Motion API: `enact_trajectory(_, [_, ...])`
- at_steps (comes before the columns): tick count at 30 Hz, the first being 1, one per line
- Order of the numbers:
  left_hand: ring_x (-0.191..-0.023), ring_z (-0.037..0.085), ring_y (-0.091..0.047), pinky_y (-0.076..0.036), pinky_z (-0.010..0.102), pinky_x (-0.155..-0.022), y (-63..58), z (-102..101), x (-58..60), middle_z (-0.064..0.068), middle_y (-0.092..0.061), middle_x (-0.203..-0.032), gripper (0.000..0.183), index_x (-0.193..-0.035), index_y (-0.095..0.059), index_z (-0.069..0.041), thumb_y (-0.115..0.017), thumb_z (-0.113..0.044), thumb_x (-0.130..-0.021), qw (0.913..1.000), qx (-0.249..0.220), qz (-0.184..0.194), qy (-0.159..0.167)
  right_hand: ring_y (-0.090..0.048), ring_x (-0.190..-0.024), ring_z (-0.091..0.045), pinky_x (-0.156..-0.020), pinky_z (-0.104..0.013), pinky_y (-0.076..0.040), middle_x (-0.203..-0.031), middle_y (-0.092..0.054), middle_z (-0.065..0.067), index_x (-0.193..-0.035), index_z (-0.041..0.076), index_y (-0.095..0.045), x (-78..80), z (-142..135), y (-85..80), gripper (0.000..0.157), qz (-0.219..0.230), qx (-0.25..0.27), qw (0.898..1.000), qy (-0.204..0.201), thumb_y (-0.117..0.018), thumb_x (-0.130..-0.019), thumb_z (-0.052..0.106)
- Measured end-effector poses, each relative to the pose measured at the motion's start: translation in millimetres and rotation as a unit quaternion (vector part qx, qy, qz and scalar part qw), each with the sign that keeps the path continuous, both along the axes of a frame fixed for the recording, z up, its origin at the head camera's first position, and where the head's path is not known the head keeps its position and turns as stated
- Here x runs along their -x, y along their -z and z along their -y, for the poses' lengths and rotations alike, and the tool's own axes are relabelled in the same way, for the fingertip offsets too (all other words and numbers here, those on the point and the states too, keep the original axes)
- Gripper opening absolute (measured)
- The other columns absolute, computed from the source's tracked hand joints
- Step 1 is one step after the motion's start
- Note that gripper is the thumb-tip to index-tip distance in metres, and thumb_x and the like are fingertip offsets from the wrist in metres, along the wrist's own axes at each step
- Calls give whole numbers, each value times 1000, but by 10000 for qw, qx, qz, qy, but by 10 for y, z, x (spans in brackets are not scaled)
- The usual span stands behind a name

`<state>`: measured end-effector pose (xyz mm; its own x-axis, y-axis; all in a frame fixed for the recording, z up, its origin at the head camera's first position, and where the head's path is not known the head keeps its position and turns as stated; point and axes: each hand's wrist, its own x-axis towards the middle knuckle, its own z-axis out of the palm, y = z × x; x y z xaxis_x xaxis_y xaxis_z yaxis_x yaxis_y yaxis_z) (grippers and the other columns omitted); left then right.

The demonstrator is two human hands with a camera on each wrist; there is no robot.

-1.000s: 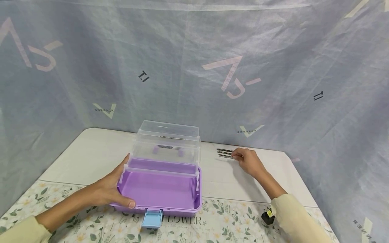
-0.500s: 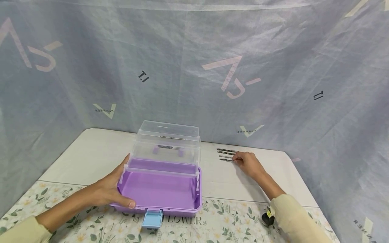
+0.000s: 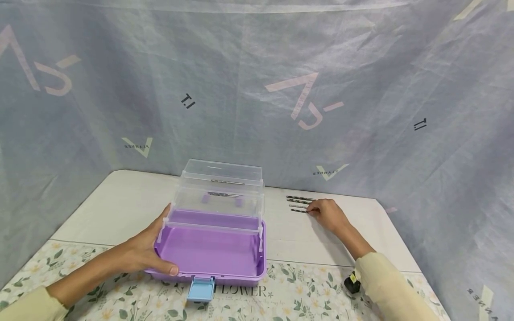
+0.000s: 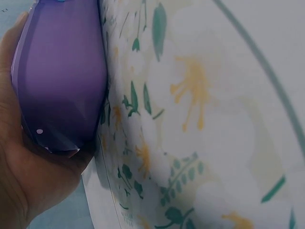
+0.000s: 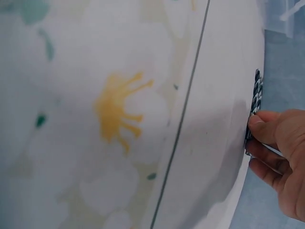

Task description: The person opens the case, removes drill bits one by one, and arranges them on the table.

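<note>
Drill bits (image 3: 299,201): four in a loose row on the table (image 3: 281,240), to the right of the purple toolbox (image 3: 213,252) and level with its rear. Compared with one second ago, less bunching. Two nearer bits now shifted a little toward the toolbox's front level, with a clearer gap behind them. Hardly any difference in spacing since half a second ago.

Right hand (image 3: 328,217): right of the toolbox, at the row's far ends from it, slightly lower than a second ago. Thumb and fingertips pinching the end of the nearest bit (image 3: 299,211). Any hold on neighbouring bits hidden by the fingers; impossible to tell.

Left hand (image 3: 140,255): same spot as before, clasping the toolbox's left end, thumb over the front rim.

Clear trays (image 3: 222,169), raised at the toolbox's rear, unchanged, with more bits (image 3: 222,194) showing through the plastic. Blue latch (image 3: 201,290) open at the toolbox's front.

Meaning, by judgement: bits teased apart rather than lifted; nearest one singled out, likely easier to take alone. Toolbox apparently steadied meanwhile; none of these four inside.
</note>
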<state>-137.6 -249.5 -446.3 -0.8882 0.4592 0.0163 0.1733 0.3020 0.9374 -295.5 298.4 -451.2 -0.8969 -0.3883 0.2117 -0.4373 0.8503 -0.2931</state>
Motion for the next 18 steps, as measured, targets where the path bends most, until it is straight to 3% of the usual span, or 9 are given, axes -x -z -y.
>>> enact_trajectory(7, [-125,36,-68,-62,34,-98,-8,3,-11,39,-35,-169,170,-178,25,-36,-107,-13,-72,9999,89,2,-51,-82,-100,-34,-87,-50,-67,-107,-87,-13,-103,8,-89,2,18,-39,13,14,-16,10000,-11,-80,-100,-1])
enact_trajectory(18, [-124,40,-67,-64,37,-96,19,-1,14,35,-41,-164,168,-179,20,-39,-106,-9,-72,9999,-86,-99,75,-81,-94,-31,-83,-49,-66,-104,-87,-14,-103,4,-88,63,77,-117,12,-106,46,9998,-129,-81,-99,-3])
